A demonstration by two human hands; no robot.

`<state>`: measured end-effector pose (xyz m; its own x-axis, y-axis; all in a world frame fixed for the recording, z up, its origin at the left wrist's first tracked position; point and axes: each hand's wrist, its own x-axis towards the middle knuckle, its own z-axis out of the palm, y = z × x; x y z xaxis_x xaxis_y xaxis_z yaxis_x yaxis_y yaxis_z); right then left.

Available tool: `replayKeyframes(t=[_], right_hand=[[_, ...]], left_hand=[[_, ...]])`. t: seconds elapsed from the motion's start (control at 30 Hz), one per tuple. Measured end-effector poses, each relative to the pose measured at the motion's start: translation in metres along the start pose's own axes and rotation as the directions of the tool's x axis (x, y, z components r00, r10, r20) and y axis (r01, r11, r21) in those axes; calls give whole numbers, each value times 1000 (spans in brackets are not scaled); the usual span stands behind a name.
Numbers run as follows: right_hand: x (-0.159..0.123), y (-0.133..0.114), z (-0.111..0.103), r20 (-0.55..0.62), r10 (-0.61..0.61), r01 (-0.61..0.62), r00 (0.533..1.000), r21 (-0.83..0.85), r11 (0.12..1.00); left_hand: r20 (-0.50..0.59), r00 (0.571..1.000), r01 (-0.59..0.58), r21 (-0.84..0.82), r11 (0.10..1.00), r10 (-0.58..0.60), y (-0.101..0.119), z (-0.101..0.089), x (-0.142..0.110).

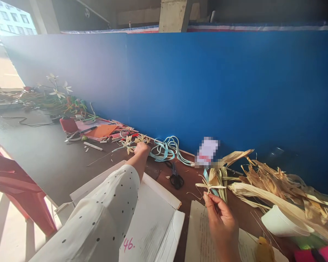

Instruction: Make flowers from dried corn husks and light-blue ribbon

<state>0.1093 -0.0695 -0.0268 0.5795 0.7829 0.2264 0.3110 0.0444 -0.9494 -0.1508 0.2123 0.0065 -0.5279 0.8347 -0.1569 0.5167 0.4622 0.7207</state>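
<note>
The left hand (pixel 141 148) reaches far across the dark table (pixel 51 156), its polka-dot sleeve (pixel 104 214) stretched along the arm; the fingers are curled into a loose fist at a cluster of small husk flowers (pixel 131 142), though whether they actually pinch one cannot be told from here. The right hand (pixel 221 222) is near and to the right, fingers pinched narrow on the stem of a single husk flower (pixel 210 186), held upright above a printed paper sheet (pixel 199 236); its pale petals spread just in front of a heap of dried corn husks (pixel 276 185) lying along the blue board (pixel 207 83). Between the two hands lie black scissors (pixel 175 177) and, just beyond them, a tangle of light-blue ribbon (pixel 166 149); an open white cardboard box (pixel 158 214) sits under the left forearm. Far left there are an orange sheet (pixel 101 131), a red case (pixel 68 124) and finished white flowers on green stems (pixel 57 92); a white cup (pixel 278 222) lies at the near right.
</note>
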Motion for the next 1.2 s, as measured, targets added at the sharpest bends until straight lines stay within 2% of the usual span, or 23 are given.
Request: replayKeyframes(t=[0.1, 0.23, 0.53, 0.77, 0.97, 1.2], right_hand=[[0, 0, 0, 4, -27, 27, 1000, 1, 1000], [0, -1, 0, 15, -45, 45, 999, 24, 999], [1, 2, 0, 12, -32, 32, 999, 42, 999], [1, 1, -1, 29, 5, -6, 1000, 30, 1000], [0, -3, -1, 33, 17, -18, 999, 24, 1000], [1, -4, -1, 31, 9, -9, 999, 17, 1000]], left_hand=[[28, 998, 55, 48, 997, -56, 1, -1, 2], [50, 997, 51, 64, 997, -55, 0, -4, 2], [-25, 999, 32, 24, 999, -31, -3, -4, -8], [-35, 999, -17, 4, 1000, 17, -2, -3, -5], [36, 999, -4, 8, 1000, 3, 0, 3, 3], [58, 998, 11, 24, 1000, -12, -8, -2, 3]])
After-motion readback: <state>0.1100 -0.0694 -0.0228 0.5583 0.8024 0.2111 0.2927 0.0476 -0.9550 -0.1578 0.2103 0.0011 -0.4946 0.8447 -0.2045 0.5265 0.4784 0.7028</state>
